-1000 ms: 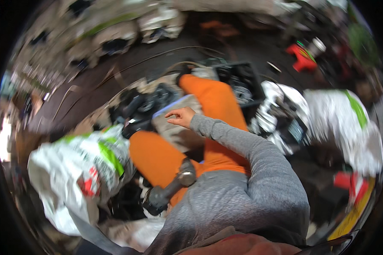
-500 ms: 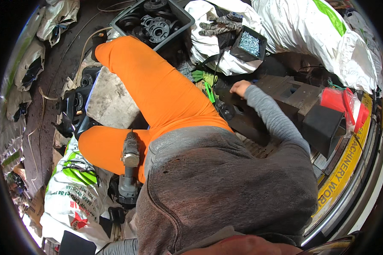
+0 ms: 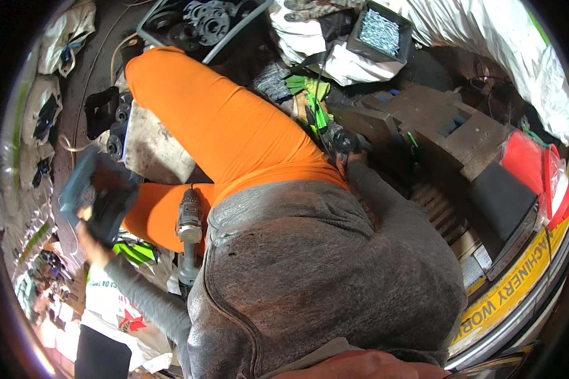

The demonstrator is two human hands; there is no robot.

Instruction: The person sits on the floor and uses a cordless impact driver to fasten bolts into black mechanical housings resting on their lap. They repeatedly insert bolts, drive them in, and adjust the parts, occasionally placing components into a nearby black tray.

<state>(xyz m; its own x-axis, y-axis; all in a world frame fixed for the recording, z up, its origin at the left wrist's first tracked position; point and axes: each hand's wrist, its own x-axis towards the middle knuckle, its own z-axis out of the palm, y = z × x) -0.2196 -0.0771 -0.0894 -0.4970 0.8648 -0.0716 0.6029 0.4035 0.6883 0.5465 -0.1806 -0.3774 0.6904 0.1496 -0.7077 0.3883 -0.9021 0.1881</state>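
On the left, my left hand is closed on the near edge of a dark blue-grey box-like piece, smeared by motion, with something round and dark in its middle. My right hand, beside the right edge of my orange-clad thigh, is closed at a round black part with a hub-like centre. Its fingers are partly hidden under that part. A grey cordless drill lies along my other thigh, its chuck pointing away from me.
Ahead stands a grey crate of black flanged discs. A black box of screws rests on white sacking. Green-and-black gloves lie beyond my right hand. Brown metal blocks and a red plastic item are to the right.
My left arm has come into view at the left with the blue-grey piece raised. My right hand has drawn back toward my thigh and closed at the round black part. The view has shifted slightly.
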